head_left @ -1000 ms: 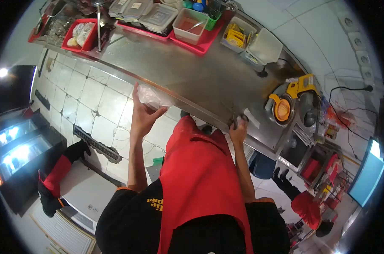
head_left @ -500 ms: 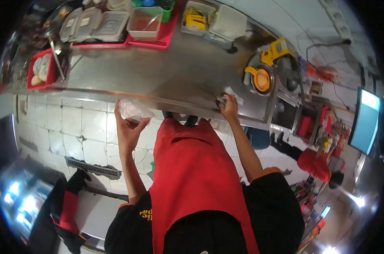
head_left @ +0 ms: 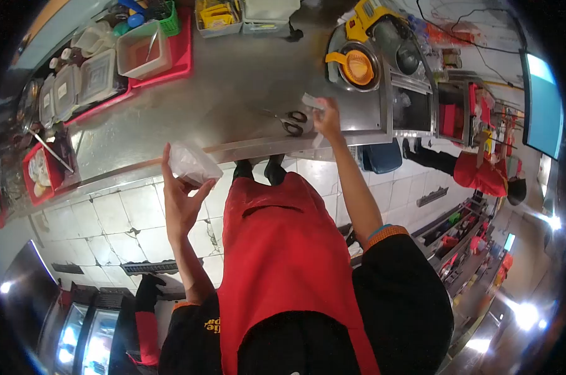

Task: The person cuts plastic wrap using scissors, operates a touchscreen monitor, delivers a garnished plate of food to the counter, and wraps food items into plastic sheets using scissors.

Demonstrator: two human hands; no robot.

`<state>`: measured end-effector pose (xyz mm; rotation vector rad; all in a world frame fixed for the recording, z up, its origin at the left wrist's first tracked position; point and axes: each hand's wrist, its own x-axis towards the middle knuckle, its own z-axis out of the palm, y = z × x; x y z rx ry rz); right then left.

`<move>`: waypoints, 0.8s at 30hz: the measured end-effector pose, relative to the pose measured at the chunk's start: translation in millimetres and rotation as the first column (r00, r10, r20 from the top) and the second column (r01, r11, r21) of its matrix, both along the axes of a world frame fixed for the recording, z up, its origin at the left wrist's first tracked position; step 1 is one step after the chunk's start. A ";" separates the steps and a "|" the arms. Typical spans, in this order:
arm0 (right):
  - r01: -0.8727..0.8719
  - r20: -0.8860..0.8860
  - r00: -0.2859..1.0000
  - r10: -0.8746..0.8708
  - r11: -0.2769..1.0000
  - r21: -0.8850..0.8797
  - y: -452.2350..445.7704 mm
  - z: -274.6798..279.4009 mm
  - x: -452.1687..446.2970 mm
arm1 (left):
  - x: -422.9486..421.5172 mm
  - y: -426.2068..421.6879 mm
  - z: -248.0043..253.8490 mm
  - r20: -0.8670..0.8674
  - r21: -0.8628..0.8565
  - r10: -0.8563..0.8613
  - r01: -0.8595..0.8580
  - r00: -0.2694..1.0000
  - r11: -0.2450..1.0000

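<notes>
My left hand (head_left: 182,203) grips a whitish, see-through plastic bag (head_left: 194,164) between thumb and fingers, just off the front edge of the counter. Its contents look pale, but I cannot make them out. Over the counter's front edge, my right hand (head_left: 327,119) pinches a thin white strip (head_left: 312,101), part of which hangs below the fingers. Just left of that hand, a pair of scissors (head_left: 292,124) with dark handles lies on the steel counter (head_left: 233,94), blades pointing left.
An orange citrus juicer (head_left: 358,67) sits on a metal bowl at the right, near a yellow machine (head_left: 367,19). Lidded tubs (head_left: 95,78) and a white bin (head_left: 143,53) stand on red trays at the left. A co-worker (head_left: 476,172) stands at far right.
My right hand has let go of the scissors and picked up the white strip from the counter. My left hand still holds the bag. The whole view has shifted.
</notes>
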<state>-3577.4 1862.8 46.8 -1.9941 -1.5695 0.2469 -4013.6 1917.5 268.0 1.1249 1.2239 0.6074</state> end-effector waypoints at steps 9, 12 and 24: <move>0.173 -0.339 0.883 -0.326 0.895 -0.410 -19.4 -17.1 21.7 | 30.3 11.1 6.5 -0.003 -0.020 -0.158 0.158 0.987 0.987; -0.065 -0.381 0.921 -0.075 0.938 -0.340 -35.6 -13.7 -1.6 | 38.4 16.1 2.1 -0.009 -0.017 -0.188 0.188 0.982 0.982; 0.199 0.205 0.971 -0.125 0.897 -0.394 -18.5 -14.3 -83.3 | 82.1 3.0 6.4 -0.077 0.030 -0.290 0.293 0.954 0.956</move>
